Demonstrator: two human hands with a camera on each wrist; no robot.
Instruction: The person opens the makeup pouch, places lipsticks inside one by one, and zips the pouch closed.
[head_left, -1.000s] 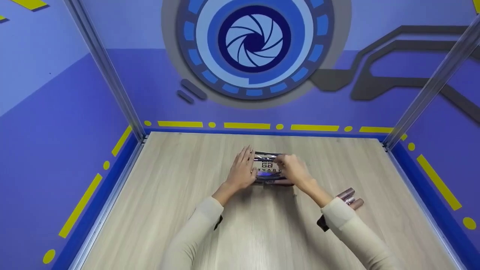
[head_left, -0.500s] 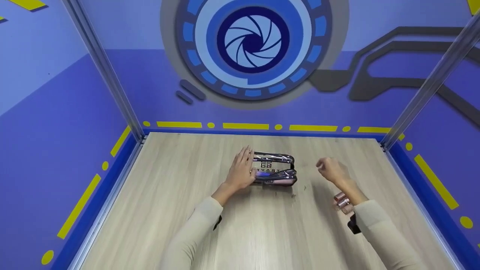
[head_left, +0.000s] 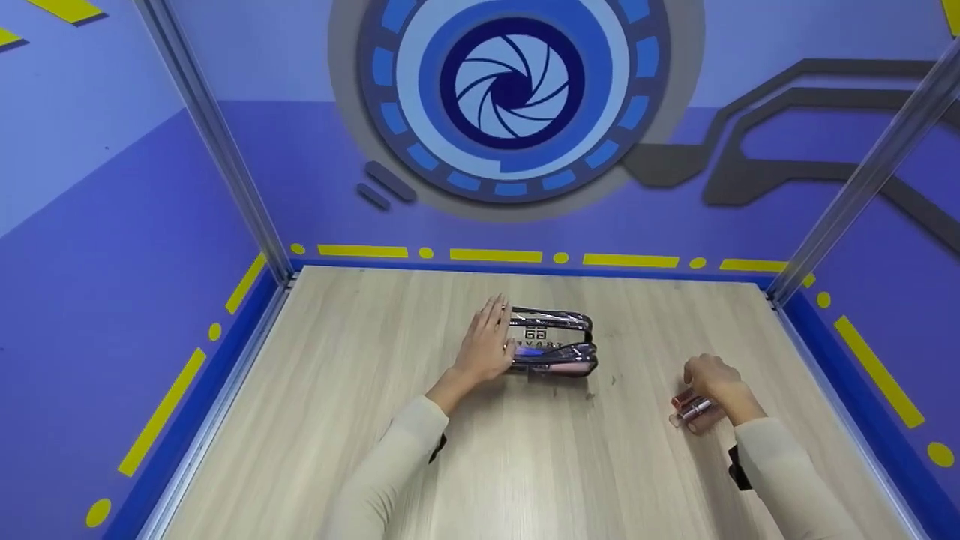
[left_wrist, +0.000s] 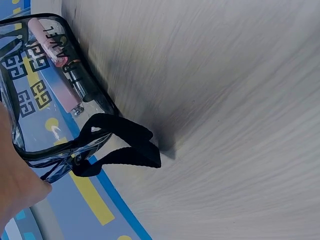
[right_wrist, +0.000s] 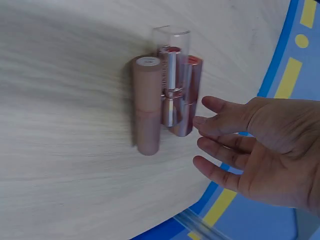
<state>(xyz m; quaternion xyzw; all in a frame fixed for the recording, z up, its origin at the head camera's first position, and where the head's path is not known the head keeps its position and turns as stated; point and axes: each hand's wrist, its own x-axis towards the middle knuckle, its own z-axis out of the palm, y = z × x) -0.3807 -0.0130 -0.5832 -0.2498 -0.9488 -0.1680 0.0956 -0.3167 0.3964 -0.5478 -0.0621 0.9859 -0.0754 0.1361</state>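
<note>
At the back middle of the table a clear zip pouch (head_left: pixel 555 367) with black trim and dark lettering rests under my left hand (head_left: pixel 486 343). Straight fingers lie along its left end, thumb toward the near side. Through its clear wall, the left wrist view shows a pink tube (left_wrist: pixel 59 89) and a dark tube; a black strap loop (left_wrist: pixel 132 150) sticks out. My right hand (right_wrist: pixel 265 145) is beside three lipsticks, holding nothing, fingers loosely bent. Its fingertips are close to a shiny rose lipstick (right_wrist: pixel 194 85). Next to that lie a clear-capped lipstick (right_wrist: pixel 172 80) and a matte pinkish-brown tube (right_wrist: pixel 147 107).
The wooden table (head_left: pixel 480 465) is enclosed by blue printed walls (head_left: pixel 300 180) at the back and both sides. Metal posts (head_left: pixel 840 202) stand at the back corners. Small dark marks (head_left: pixel 589 396) show on the wood right of the pouch.
My right hand has left the pouch's right side and moved right and toward me, over to the lipsticks. The left hand and the pouch have stayed in place.
</note>
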